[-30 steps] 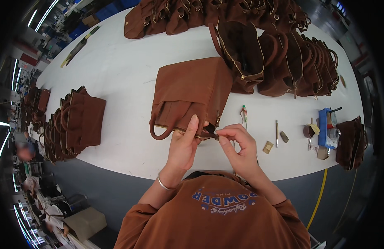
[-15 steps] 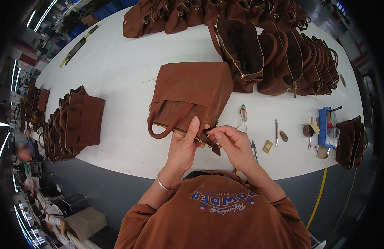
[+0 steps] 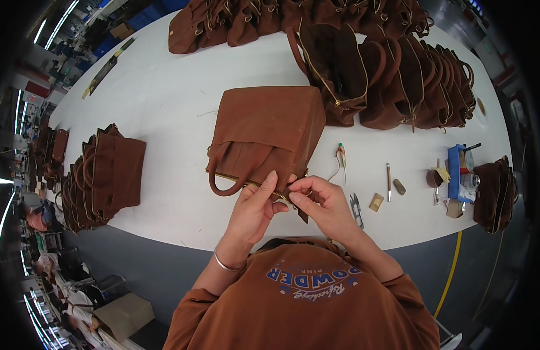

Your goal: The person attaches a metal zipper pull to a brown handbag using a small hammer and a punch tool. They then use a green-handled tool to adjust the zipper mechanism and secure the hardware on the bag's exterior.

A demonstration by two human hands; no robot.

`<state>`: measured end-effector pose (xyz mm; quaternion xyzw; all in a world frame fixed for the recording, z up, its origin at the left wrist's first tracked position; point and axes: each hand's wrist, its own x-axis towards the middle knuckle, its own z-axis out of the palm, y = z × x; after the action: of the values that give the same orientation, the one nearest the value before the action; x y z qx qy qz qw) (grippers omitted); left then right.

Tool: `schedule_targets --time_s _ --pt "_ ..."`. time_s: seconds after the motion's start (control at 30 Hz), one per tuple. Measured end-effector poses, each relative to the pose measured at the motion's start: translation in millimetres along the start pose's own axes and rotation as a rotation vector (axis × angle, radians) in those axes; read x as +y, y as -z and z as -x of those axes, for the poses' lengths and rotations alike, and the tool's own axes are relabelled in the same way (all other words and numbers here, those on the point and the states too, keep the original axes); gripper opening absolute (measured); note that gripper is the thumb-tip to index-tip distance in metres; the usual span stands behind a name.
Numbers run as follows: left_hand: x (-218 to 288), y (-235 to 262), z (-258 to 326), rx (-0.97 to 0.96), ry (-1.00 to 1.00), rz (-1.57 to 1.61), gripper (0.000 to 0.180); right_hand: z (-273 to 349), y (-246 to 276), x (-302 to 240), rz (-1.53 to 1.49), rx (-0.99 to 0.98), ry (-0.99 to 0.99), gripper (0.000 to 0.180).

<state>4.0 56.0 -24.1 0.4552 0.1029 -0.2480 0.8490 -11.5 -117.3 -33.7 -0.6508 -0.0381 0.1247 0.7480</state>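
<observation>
A brown leather handbag (image 3: 270, 114) lies on the white table in front of me, its zipped opening and one looped handle toward my body. My left hand (image 3: 249, 210) grips the bag's edge at the gold zipper (image 3: 280, 196), thumb on top and fingers underneath. At the same corner, my right hand (image 3: 322, 204) pinches the zipper end, where a short brown leather tab hangs down. The fingertips of both hands almost meet there. What lies under the right fingers is partly hidden.
Brown handbags stand in rows at the far edge (image 3: 241, 29), right (image 3: 410, 87) and left (image 3: 115, 169). Right of my hands lie thread snips (image 3: 355, 209), a screwdriver-like tool (image 3: 343, 156), a tan block (image 3: 376, 202), a thin stick (image 3: 389, 181) and a blue box (image 3: 454, 175).
My left thumb and fingers have shifted slightly along the zipper edge. The right fingers have closed in on the zipper end. The snips now show more fully beside my right arm.
</observation>
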Motion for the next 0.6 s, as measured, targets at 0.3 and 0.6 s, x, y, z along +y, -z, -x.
schedule_targets --time_s 0.3,0.6 --pt "1 -2 30 0.138 -0.197 -0.617 0.018 -5 9 5 -0.21 -0.007 -0.227 0.015" --pt "-6 0 4 0.334 -0.933 -1.231 0.038 -9 -12 -6 -0.269 -0.017 -0.12 0.013"
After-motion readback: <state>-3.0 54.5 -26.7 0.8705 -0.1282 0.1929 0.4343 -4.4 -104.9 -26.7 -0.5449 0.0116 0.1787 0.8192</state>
